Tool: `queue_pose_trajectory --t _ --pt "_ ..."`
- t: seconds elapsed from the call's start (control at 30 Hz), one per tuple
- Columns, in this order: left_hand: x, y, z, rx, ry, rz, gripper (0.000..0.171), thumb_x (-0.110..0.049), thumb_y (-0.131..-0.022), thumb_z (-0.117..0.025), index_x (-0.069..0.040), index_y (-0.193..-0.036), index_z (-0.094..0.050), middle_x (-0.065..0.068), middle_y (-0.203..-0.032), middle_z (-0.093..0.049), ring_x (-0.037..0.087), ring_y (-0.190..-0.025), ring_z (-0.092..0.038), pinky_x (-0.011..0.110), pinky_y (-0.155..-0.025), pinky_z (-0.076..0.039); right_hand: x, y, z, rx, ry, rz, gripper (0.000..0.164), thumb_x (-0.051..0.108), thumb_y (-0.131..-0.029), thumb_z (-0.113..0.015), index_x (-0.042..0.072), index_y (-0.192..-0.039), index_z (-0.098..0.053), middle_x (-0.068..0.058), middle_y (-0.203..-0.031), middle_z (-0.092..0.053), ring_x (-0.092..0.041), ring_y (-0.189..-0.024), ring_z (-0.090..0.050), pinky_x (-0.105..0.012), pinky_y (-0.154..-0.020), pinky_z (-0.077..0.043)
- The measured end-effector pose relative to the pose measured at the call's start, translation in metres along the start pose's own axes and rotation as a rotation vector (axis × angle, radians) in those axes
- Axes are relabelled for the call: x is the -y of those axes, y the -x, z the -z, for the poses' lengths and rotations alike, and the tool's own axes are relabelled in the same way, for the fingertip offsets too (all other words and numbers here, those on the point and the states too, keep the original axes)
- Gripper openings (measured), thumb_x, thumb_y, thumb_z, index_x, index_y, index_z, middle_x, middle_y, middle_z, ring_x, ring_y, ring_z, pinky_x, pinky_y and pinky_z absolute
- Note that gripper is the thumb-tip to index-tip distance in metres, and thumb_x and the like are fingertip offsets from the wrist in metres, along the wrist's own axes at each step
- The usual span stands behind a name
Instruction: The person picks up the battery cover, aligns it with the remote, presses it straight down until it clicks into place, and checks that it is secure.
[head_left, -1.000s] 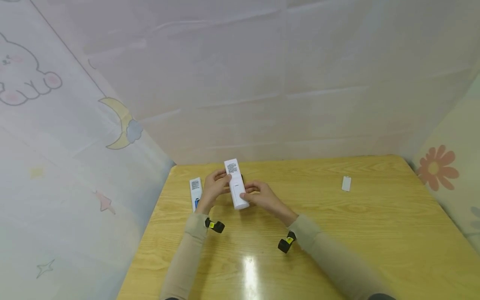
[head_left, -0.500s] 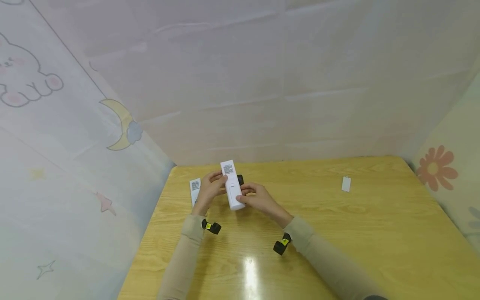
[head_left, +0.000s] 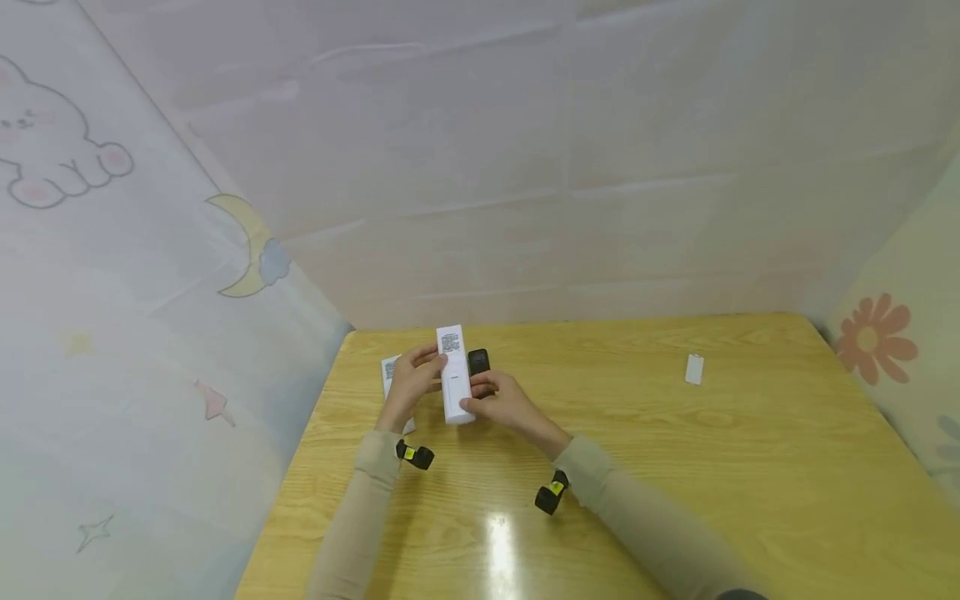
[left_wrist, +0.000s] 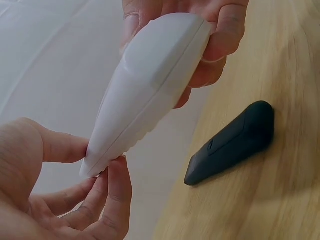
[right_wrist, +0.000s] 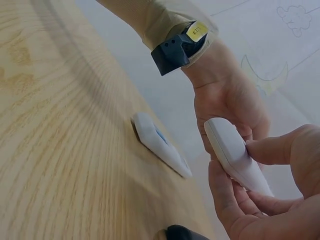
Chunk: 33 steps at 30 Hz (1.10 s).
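Observation:
Both hands hold a white remote control (head_left: 450, 387) above the table, its back with the printed label and battery cover turned up. My left hand (head_left: 411, 383) pinches the narrow end between thumb and fingers, as the left wrist view shows. The thicker end is gripped by my right hand (head_left: 510, 407), thumb on the back and fingers beneath. Another white remote control (right_wrist: 159, 145) lies on the table beside the left hand, with a spot of blue in its back; the hand partly hides it in the head view. Just behind the held remote lies a black remote control (left_wrist: 232, 145).
A small white battery cover (head_left: 694, 369) lies alone on the right side of the wooden table (head_left: 600, 375). Printed cloth walls (head_left: 465, 167) enclose the table at the back and sides. Each wrist carries a black camera (head_left: 551, 493).
The held remote and both hands have shifted a little left and slightly toward the person. More of the black remote now shows behind it.

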<state>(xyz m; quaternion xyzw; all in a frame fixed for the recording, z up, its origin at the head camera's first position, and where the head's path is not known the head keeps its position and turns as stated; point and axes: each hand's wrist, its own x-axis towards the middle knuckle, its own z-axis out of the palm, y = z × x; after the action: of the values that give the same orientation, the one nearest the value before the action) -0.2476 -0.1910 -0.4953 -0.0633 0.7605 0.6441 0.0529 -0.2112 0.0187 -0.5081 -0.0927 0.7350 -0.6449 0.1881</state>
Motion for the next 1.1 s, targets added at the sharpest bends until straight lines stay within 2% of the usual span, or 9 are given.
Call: queue_pose_trajectory --t 0.17,0.33,0.53,0.87,1.1 --pt "0.006 -0.001 0.003 0.000 -0.022 0.005 0.050 -0.025 -0.106 -0.068 -0.003 -0.150 -0.057 0.021 -0.148 -0.060 0.032 -0.109 -0.072 0.043 -0.090 -0.066 -0.005 -0.003 -0.005 -0.020 0.017 -0.002 0.048 0.013 -0.097 -0.078 -0.003 -0.139 -0.062 -0.018 -0.122 -0.068 -0.024 -0.103 -0.069 -0.041 -0.089 -0.065" --pt "0.011 0.000 0.006 -0.005 -0.036 0.016 0.051 -0.023 -0.106 -0.068 -0.001 -0.150 -0.055 0.024 -0.148 -0.059 0.033 -0.108 -0.073 0.046 -0.093 -0.065 -0.009 -0.005 -0.009 -0.037 0.056 -0.017 0.050 0.017 -0.096 -0.080 -0.002 -0.139 -0.063 -0.015 -0.123 -0.069 -0.023 -0.106 -0.067 -0.034 -0.084 -0.062" --pt "0.018 0.001 0.009 -0.005 -0.021 0.021 0.051 -0.019 -0.105 -0.069 0.002 -0.150 -0.055 0.027 -0.148 -0.059 0.032 -0.106 -0.074 0.042 -0.089 -0.066 -0.014 -0.007 -0.013 -0.050 0.071 0.006 0.050 0.015 -0.095 -0.080 -0.002 -0.139 -0.064 -0.015 -0.122 -0.069 -0.025 -0.109 -0.065 -0.027 -0.079 -0.058" --pt "0.024 0.001 0.018 -0.025 -0.071 0.047 0.052 -0.021 -0.108 -0.065 0.001 -0.153 -0.052 0.025 -0.153 -0.057 0.037 -0.120 -0.070 0.042 -0.095 -0.065 -0.012 -0.012 -0.026 -0.040 0.106 0.026 0.052 0.014 -0.095 -0.081 -0.002 -0.140 -0.061 -0.018 -0.128 -0.068 -0.025 -0.105 -0.068 -0.033 -0.083 -0.062" --pt "0.025 -0.003 0.014 -0.044 -0.106 0.048 0.051 -0.019 -0.106 -0.067 0.001 -0.152 -0.054 0.026 -0.150 -0.058 0.040 -0.119 -0.070 0.047 -0.096 -0.064 -0.017 -0.015 -0.029 -0.062 0.130 0.010 0.050 0.011 -0.096 -0.080 -0.002 -0.139 -0.061 -0.019 -0.130 -0.067 -0.026 -0.102 -0.073 -0.037 -0.087 -0.064"
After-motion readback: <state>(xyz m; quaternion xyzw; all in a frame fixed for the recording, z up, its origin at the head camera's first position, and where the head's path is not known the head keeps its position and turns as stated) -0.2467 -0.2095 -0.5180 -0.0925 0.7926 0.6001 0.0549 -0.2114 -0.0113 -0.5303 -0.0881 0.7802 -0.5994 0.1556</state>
